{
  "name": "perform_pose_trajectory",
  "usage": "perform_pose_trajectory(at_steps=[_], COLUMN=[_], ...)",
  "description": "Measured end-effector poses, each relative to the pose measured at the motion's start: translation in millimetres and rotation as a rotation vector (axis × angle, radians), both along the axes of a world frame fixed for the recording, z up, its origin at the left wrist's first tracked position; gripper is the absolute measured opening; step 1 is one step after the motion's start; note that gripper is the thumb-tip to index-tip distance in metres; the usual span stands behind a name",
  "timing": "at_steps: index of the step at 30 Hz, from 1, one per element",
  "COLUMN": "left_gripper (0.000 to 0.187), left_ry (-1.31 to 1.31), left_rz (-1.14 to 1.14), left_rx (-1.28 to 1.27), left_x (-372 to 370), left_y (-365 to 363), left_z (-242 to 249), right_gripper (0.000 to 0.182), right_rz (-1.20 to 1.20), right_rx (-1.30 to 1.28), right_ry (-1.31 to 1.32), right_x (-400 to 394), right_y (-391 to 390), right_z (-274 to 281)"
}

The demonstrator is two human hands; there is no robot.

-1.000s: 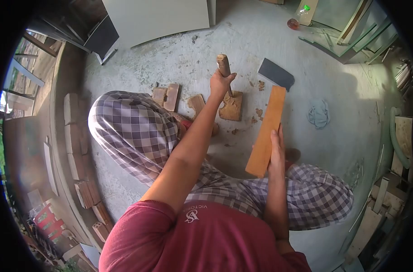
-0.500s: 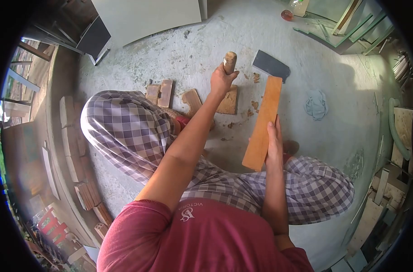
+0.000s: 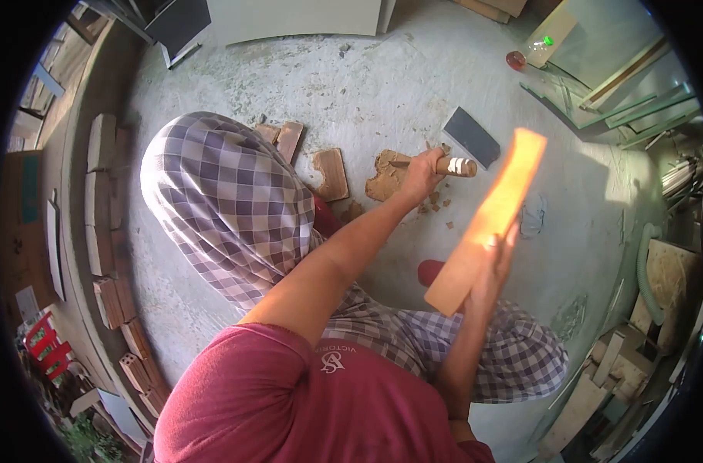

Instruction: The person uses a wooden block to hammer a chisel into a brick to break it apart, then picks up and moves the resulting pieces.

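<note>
My left hand (image 3: 424, 171) is closed round a wooden-handled tool (image 3: 458, 166) with white bands near the butt of its handle. The tool's narrow dark metal end points left, over a rough-edged wood block (image 3: 381, 184) on the floor. In my right hand (image 3: 493, 266) is a long, slightly curved wooden board (image 3: 489, 212), tilted up, its upper part glowing in sunlight. My fingers wrap its right edge near the lower half. Beyond the hands lies a flat dark grey slab (image 3: 473, 136). A pale blue cloth (image 3: 534, 216) shows partly behind the board.
More wood pieces (image 3: 332, 173) lie by my left knee, with chips (image 3: 435, 202) scattered near the block. Bricks (image 3: 101, 204) line the left wall. Glass panes (image 3: 637, 116) and a bottle (image 3: 538, 48) stand at the upper right. Timber offcuts (image 3: 598, 378) lie along the right.
My left hand has moved right and down, and the tool's handle has swung from pointing up to pointing right. The board has shifted right, tilted further and come into sunlight. The view has shifted.
</note>
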State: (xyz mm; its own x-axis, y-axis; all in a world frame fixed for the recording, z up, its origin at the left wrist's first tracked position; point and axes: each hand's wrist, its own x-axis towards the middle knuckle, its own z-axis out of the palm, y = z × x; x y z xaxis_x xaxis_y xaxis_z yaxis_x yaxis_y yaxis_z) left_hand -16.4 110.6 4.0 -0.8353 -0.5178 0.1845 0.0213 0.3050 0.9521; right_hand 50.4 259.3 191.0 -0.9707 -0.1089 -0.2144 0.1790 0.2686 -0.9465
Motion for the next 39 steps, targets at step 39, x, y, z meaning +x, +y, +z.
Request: perform_pose_trajectory(at_steps=[39], left_gripper=[0.022], left_ry=[0.027], left_rz=[0.279], left_rx=[0.001], left_x=[-4], left_y=[-31], left_z=[13], right_gripper=[0.069], right_rz=[0.104], right_rx=[-0.178], right_ry=[-0.001], right_x=[7], right_y=[-5], right_z=[24])
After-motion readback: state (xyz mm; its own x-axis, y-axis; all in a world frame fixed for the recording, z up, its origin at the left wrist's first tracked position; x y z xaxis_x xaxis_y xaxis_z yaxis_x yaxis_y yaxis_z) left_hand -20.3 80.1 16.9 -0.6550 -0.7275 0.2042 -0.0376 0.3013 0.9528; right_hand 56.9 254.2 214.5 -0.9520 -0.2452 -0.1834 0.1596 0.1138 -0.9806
